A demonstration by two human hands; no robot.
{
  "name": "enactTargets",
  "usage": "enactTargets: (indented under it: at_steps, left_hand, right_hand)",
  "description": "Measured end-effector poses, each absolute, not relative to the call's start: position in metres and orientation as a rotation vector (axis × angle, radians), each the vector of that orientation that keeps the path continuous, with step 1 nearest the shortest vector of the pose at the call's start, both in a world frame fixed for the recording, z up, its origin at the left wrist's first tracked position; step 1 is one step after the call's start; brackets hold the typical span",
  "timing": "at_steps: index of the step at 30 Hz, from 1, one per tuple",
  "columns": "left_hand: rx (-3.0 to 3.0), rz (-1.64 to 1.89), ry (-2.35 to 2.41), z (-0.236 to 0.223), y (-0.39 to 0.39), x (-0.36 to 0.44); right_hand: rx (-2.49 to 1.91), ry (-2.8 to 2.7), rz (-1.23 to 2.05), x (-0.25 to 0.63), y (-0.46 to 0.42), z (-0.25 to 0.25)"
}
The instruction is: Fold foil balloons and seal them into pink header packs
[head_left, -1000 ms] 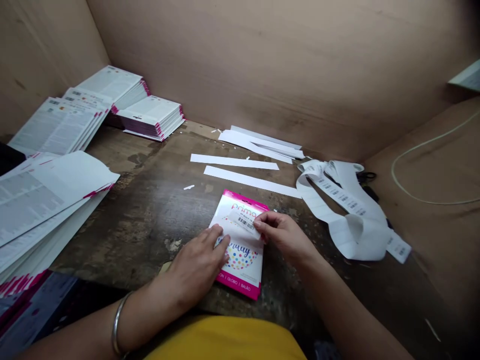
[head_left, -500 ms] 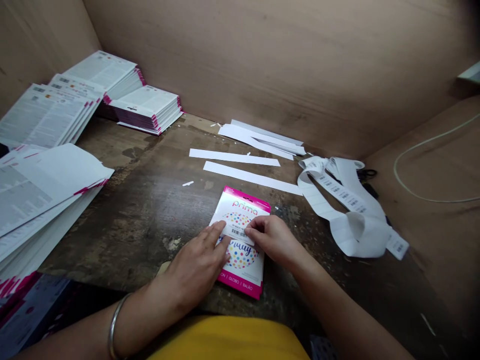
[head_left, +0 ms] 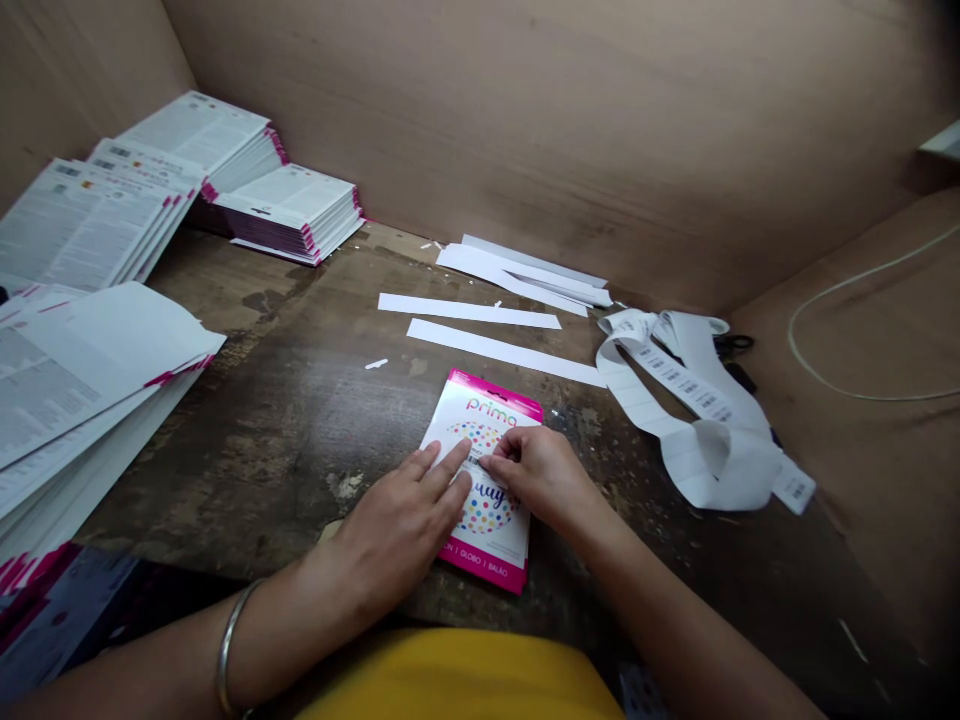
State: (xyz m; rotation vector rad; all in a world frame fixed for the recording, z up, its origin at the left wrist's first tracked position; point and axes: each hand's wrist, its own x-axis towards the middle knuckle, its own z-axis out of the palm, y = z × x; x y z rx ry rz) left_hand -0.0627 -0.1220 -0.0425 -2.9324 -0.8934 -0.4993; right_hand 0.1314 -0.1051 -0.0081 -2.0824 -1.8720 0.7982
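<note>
Thin pink-edged Prima packet (head_left: 487, 515), probably light and floppy, flat on worktop (head_left: 300, 430), mid-scene. Left hand (head_left: 397, 525) spread, pressing it down; right hand (head_left: 536, 478) pinching small barcode label (head_left: 474, 456). Best held by edges.

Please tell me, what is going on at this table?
A person is working on a pink-edged prima balloon packet that lies on a worn wooden table. The fingertips of their right hand are on a small barcode label on the packet, and their left hand rests on the packet. A white strip of barcode labels lies to the right, and stacks of packets lie to the left.
</note>
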Motion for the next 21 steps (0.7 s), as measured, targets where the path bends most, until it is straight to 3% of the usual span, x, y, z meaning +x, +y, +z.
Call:
enactTargets:
  at_steps: [8,13,16,21]
  left_hand:
    - [-2.911,-0.470,-0.993,-0.047,-0.122,-0.062]
    - [-2.966,-0.435,-1.051,-0.044,-0.122,-0.059]
    - [-3.033,-0.438,-1.092,-0.044,-0.123,-0.061]
    - [-3.042,-0.572,-1.506,-0.041,-0.124,-0.071]
  right_hand:
    - [-2.166,-2.033,0.545,0.130,-0.110,0.001]
    - [-2.032,-2.211,-0.005,0.125,-0.132,0.009]
    - [-1.766,-2.433,-0.034,0.127,-0.152,-0.008]
    - [-1.980,-2.087,-0.085,0.167,-0.187,-0.057]
